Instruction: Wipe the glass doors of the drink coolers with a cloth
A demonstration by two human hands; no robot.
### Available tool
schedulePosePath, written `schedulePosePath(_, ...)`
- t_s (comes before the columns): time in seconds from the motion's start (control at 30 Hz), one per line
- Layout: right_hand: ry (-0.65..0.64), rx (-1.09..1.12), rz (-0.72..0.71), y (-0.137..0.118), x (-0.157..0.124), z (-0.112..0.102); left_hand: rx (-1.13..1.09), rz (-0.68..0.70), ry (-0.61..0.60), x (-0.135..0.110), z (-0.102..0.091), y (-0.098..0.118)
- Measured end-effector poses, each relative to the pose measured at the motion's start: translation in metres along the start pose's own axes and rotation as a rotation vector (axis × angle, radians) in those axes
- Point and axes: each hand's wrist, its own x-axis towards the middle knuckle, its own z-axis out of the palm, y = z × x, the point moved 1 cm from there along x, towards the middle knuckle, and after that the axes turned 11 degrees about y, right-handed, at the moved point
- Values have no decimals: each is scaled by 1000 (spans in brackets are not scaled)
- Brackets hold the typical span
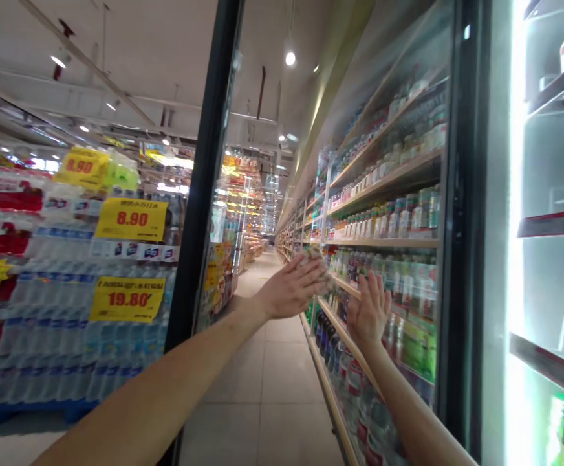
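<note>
Both of my arms reach forward toward a fogged glass cooler door (398,110) that stands swung out from the lit cooler. My left hand (292,288) is stretched out with fingers together and flat, palm turned right, at or near the glass. My right hand (369,312) is raised beside it, fingers spread and pointing up, palm toward the glass. Neither hand holds anything I can make out. A blurred pale shape by my left fingertips cannot be told apart from the goods behind the glass.
The door's black edge (204,194) stands upright at centre left. The lit cooler shelves (553,223) are at the far right. Drink shelves (383,243) line the aisle's right side. Stacked water packs with yellow price signs (131,220) stand on the left. A tiled aisle floor (272,388) runs ahead.
</note>
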Motion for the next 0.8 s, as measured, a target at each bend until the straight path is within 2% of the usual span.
schedulePosePath(0.13, -20, 9, 24, 0, 0, -1, 184, -460, 133, 10, -5, -15)
schedulePosePath(0.17, -18, 11, 24, -1, 0, -1, 204, -501, 145, 12, -5, -14)
schedulePosePath(0.2, -16, 10, 23, -1, 1, -1, 197, -472, 143, 13, -4, -10)
schedulePosePath(0.3, -6, 10, 12, -1, 1, -1, 115, -200, 93, 14, 1, 0)
schedulePosePath(0.33, -4, 11, 8, -1, 1, -1, 108, -164, 89, 14, 1, -1)
schedulePosePath(0.37, -3, 12, 7, -1, 0, -1, 123, -192, 99, 13, 1, -4)
schedulePosePath(0.47, -8, 13, 13, 0, 0, 0, 239, -475, 166, 9, -7, -21)
schedulePosePath(0.53, -2, 16, 14, 0, -1, 0, 289, -579, 190, 2, -12, -25)
schedulePosePath(0.57, 2, 19, 13, 0, -1, 0, 285, -555, 181, -3, -13, -23)
schedulePosePath(0.67, -2, 27, 9, 0, -1, 0, 197, -301, 117, -20, -15, -13)
schedulePosePath(0.7, -5, 25, 12, 0, -1, 0, 180, -258, 103, -24, -16, -13)
schedulePosePath(0.73, -9, 21, 15, 0, -1, 0, 186, -277, 106, -28, -18, -15)
schedulePosePath(0.8, -16, 10, 21, -1, -1, 0, 255, -471, 159, -34, -22, -26)
